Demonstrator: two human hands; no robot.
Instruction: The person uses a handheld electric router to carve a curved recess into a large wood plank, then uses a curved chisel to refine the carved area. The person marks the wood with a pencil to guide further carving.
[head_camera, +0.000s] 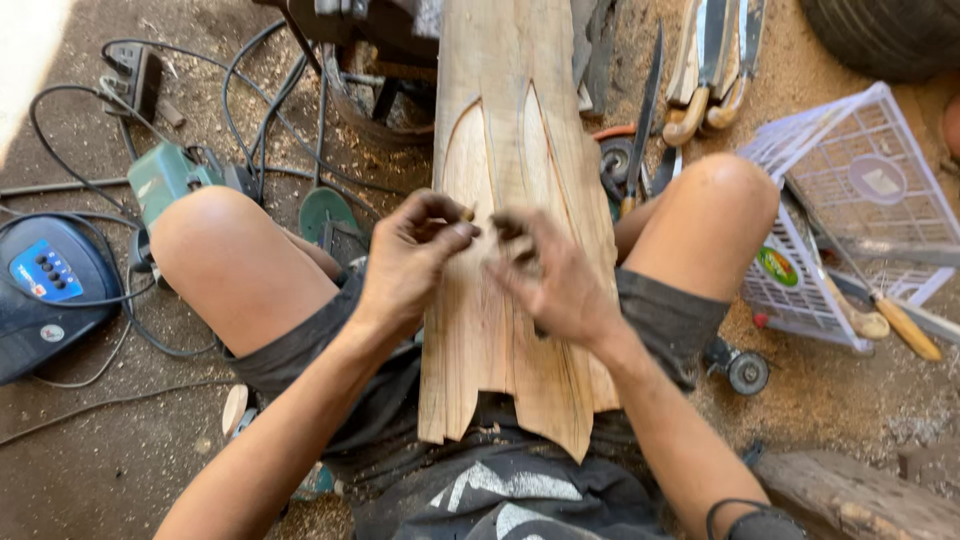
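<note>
A long pale wooden plank (520, 110) with carved pointed grooves lies lengthwise across my lap, its notched near end over my dark shorts. My left hand (410, 262) hovers over the plank's left side, fingers pinched on a small brownish thing, perhaps a pencil stub (467, 213). My right hand (550, 275) sits over the plank's middle, fingers curled and blurred; whether it holds anything is unclear. My bare knees (215, 225) flank the plank.
A green power tool (165, 180) and a blue machine (45, 280) with black cables lie on the dusty ground at left. Knives and chisels (700, 70) lie beyond the plank. A white plastic crate (850, 200) stands right, a log (860, 495) at lower right.
</note>
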